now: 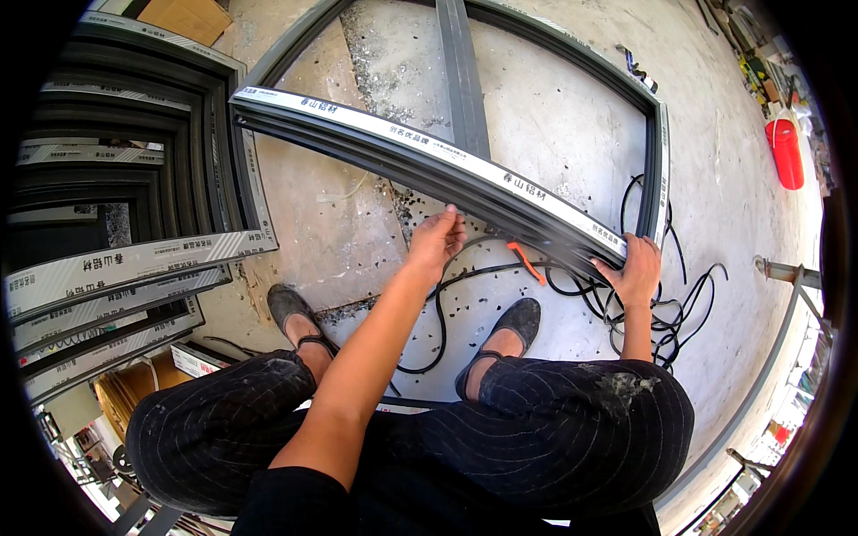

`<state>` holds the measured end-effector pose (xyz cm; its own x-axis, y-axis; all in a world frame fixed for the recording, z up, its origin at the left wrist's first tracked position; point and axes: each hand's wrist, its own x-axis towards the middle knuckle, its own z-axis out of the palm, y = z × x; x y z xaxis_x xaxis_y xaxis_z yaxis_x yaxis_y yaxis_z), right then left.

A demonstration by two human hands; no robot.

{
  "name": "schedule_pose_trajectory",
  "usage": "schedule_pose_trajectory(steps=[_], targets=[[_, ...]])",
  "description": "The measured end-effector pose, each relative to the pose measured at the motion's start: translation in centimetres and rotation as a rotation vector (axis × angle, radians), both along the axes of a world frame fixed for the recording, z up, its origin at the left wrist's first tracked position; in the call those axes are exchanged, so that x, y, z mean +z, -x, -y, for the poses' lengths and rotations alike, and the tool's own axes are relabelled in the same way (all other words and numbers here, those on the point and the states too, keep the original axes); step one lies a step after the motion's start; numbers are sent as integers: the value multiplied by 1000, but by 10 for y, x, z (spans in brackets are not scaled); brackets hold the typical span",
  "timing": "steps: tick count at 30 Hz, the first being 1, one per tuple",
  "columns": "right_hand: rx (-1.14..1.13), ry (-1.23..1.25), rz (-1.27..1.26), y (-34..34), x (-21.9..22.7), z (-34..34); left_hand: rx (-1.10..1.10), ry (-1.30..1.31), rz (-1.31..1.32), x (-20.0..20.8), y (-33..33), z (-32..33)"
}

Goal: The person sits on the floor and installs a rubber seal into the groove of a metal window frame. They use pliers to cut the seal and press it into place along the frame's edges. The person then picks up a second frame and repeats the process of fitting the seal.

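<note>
A dark grey metal window frame [465, 163] with a crossbar and white printed protective film is tilted in front of me, its near side raised off the floor. My right hand [636, 272] grips its near right corner, with the thumb on the near face and the fingers over the film. Just below the middle of the near side is my left hand [438, 239], its fingers curled in and the thumb tip against them. Whatever it may be pinching is too small or hidden to make out.
Several similar frames [134, 259] are stacked at the left. Black cable [675, 326] lies looped on the floor by the right corner, near an orange strip-like piece [527, 263]. Dark scraps litter the floor between my feet. A red cylinder [784, 154] stands at the far right.
</note>
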<state>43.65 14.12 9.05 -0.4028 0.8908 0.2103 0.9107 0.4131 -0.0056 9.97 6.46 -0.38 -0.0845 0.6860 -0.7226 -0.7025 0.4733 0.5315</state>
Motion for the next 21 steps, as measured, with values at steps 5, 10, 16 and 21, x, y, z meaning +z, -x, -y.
schedule_pose_trajectory(steps=[5,10,16,21], targets=[[8,-15,1,1,-1,0,-137,-58,20,9,-28,-3],[-11,-5,12,2,1,1,-164,-31,-5,8,-45,-10],[12,5,-29,0,-2,-1,-115,-38,-85,-3,-56,-14],[14,-12,-24,-3,-2,-2,-170,-50,-111,2,-49,-15]])
